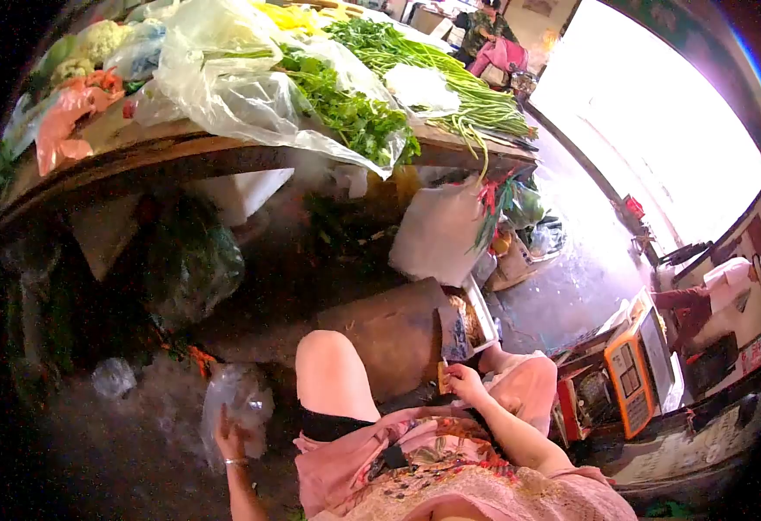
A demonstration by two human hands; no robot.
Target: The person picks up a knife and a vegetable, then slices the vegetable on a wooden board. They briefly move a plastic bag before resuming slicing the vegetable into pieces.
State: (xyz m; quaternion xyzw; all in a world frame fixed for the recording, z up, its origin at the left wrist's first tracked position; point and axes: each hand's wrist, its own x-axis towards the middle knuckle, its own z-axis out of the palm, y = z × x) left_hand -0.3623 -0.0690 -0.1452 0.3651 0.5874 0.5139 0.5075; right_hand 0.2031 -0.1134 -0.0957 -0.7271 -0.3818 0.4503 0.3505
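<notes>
My right hand (465, 383) is closed around the wooden handle (442, 378) of a cleaver (455, 328). Its broad dark blade points away from me, beside a brown board-like surface (385, 334) between my knees. A white tray (483, 323) with pale brown pieces in it lies just past the blade. Low on the left, my left hand (232, 438) is against a clear plastic bag (240, 401), fingers apart. What the bag contains is too blurred to tell. Something orange, like carrots (198, 358), lies just beyond that bag.
A wooden table (215, 148) ahead carries leafy greens (354, 108), long green stems (476, 95), cauliflower (98, 43) and plastic bags. Under its edge stands a white sack-like bundle (437, 230). An orange scale (630, 382) is on the right. Other people (489, 35) are farther off.
</notes>
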